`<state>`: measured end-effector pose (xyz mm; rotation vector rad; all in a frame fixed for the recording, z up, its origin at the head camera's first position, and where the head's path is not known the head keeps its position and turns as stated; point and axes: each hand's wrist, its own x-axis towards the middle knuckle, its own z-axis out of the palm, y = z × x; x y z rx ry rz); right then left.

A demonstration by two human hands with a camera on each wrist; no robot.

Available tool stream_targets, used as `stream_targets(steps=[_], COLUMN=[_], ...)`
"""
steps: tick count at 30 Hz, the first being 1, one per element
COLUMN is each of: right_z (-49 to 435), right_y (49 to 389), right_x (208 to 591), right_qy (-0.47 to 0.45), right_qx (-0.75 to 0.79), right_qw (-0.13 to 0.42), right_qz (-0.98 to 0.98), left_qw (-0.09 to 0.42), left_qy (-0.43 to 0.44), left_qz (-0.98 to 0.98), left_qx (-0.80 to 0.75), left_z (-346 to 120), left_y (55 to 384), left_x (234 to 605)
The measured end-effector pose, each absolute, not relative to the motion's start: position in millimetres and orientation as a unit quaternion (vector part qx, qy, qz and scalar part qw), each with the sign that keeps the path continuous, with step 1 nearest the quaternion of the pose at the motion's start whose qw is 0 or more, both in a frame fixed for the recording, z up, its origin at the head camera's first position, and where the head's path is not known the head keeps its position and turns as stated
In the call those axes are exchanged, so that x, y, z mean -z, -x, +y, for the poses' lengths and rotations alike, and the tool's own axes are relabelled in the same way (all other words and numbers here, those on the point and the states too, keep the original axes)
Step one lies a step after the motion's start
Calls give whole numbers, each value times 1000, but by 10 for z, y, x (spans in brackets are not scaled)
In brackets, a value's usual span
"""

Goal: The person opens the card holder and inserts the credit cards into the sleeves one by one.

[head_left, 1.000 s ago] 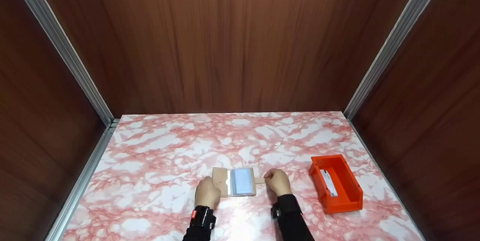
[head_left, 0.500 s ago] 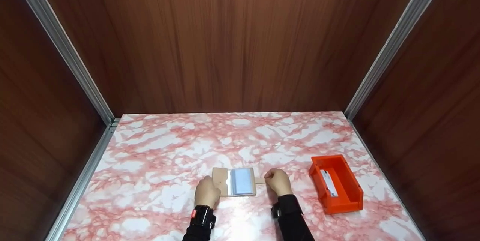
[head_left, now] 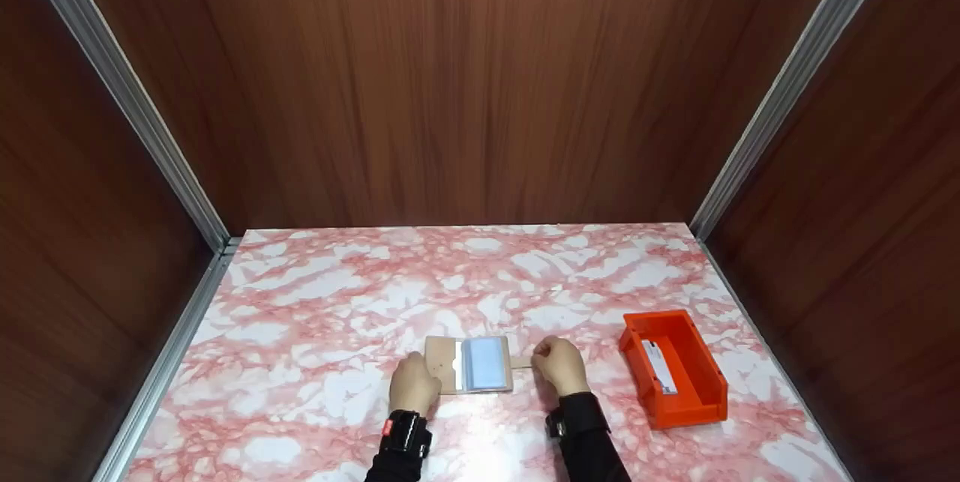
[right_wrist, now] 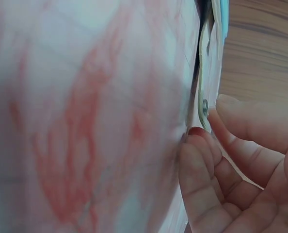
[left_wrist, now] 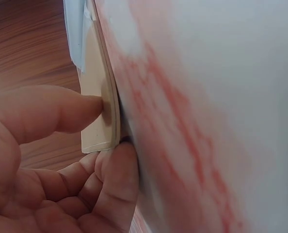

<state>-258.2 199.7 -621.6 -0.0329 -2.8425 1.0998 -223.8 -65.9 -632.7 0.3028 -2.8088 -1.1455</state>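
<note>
A tan card holder (head_left: 443,366) lies spread out on the table, its clear bluish card sleeves (head_left: 487,362) showing on the right half and a white card edge (head_left: 459,366) beside them. My left hand (head_left: 414,386) pinches the left cover's edge, thumb (left_wrist: 81,109) on the inner face and fingers beneath. From the right side sticks out a narrow closing strap (head_left: 521,362). My right hand (head_left: 559,366) is at its end; thumb and forefinger (right_wrist: 202,141) close round the tip beside a metal snap (right_wrist: 205,107).
An orange bin (head_left: 694,373) stands to the right of my right hand, with a white card (head_left: 660,368) leaning inside it. Brown wood-grain panels (head_left: 465,92) and metal posts (head_left: 142,107) enclose the red and white marbled table (head_left: 337,302) at the back and sides.
My right hand has shifted very slightly to the right at the strap's end, with a bit more of the strap showing. The left hand and card holder stay in place.
</note>
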Motion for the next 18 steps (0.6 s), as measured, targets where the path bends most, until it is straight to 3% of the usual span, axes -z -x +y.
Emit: stream_targets(steps=[9,18], right_z=[2141,2349], right_y=[2546,2523], right_x=[6025,5835], right_qy=[21,26], right_qx=[-356,-351], right_qw=[65,83], right_qz=[-932,-933], left_qw=[81,55], left_qy=[-97,-98], left_qz=[-922,-924], left_qx=[367,365], left_z=[-656,-671], left_y=[2254,2281], left_x=[6428,6430])
